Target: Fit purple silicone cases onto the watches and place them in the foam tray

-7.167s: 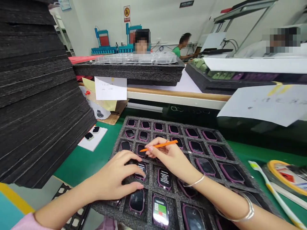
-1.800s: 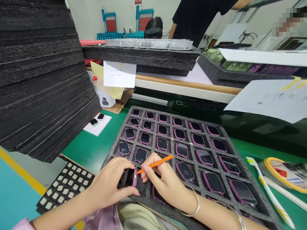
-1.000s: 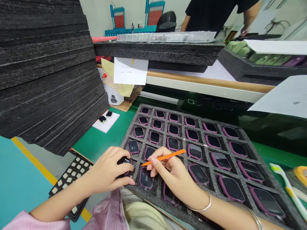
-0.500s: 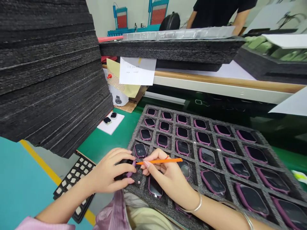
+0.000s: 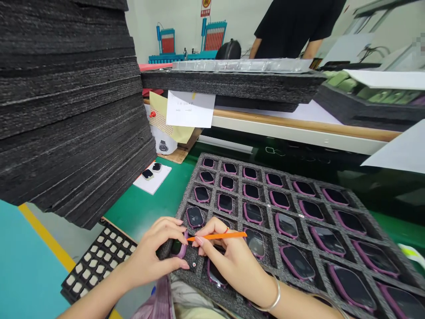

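A grey foam tray [image 5: 199, 279] in front of me holds rows of watch cases with purple frames and dark screens. At the tray's near left corner, my left hand [image 5: 161, 246] curls its fingers around one purple-framed watch case [image 5: 179, 249], partly hidden by the fingers. My right hand [image 5: 226, 252] pinches an orange pointed stick [image 5: 219, 236] like a pen. The stick's tip touches or nearly touches the right edge of that case. Just above it, another watch case [image 5: 195, 217] lies in its own compartment.
A tall stack of black foam sheets [image 5: 73, 102] rises at left. Two small watch cases [image 5: 148, 173] lie on a white card [image 5: 157, 179]. A black tray [image 5: 96, 257] of pale pieces is low at left. Behind the shelf [image 5: 299, 126] stands a person [image 5: 295, 31].
The view has shifted, so the whole scene sits lower in the picture. Both hands keep their places at the same case, whose screen now shows more between the left fingers.
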{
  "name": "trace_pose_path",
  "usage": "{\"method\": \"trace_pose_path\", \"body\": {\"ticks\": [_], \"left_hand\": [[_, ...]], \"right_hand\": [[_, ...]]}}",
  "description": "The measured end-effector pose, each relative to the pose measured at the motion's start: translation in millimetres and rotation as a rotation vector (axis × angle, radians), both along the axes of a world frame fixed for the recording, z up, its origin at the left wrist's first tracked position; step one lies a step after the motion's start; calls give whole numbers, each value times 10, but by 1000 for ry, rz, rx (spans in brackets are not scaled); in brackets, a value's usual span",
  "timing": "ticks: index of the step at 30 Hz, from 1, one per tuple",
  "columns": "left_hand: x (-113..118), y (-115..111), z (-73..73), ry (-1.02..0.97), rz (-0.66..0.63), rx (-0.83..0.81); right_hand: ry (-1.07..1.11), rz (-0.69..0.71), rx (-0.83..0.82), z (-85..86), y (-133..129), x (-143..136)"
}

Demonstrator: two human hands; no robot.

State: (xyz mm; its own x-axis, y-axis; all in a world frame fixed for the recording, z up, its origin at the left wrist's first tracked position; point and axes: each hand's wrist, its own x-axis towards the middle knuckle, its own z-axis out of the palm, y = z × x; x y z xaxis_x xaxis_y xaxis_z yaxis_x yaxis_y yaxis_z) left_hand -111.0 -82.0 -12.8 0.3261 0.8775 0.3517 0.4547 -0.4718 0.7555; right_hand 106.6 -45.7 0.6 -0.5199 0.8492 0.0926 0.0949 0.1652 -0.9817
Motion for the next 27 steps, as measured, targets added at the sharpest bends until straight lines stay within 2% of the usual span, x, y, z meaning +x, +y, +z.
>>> {"method": "trace_pose_path", "body": {"ticks": [5,9,11,13,15,16,18,20,22,24,27], "left_hand": [[8,-38,-29,12,47,-61],[2,-131,-41,16,104,-160],[-24,-170,-92,23,169,-197],[-46,-186,-190,-25,220,-206],[-42,-183,-314,-143,207,-222],[-27,-179,-377,-189,197,-255],[23,-172,-489,-260,322,-339],[74,-167,-576,-286,417,-395],[100,-159,-643,-257,457,-388],[98,-144,-690,-209,459,-339],[64,-95,-708,-188,441,-297]], "right_hand": [[1,-6,15,-23,8,-24],[-12,-42,48,124,-59,31],[-45,-93,125,258,-127,205],[-124,-203,219,364,-204,535],[-242,-446,225,386,-291,1010],[-303,-616,213,357,-343,1279],[-378,-1001,186,225,-474,1799],[-360,-1239,40,27,-642,2182],[-210,-1320,-167,-179,-809,2355],[-43,-1341,-307,-338,-922,2347],[148,-1401,-314,-458,-932,2203]]}}
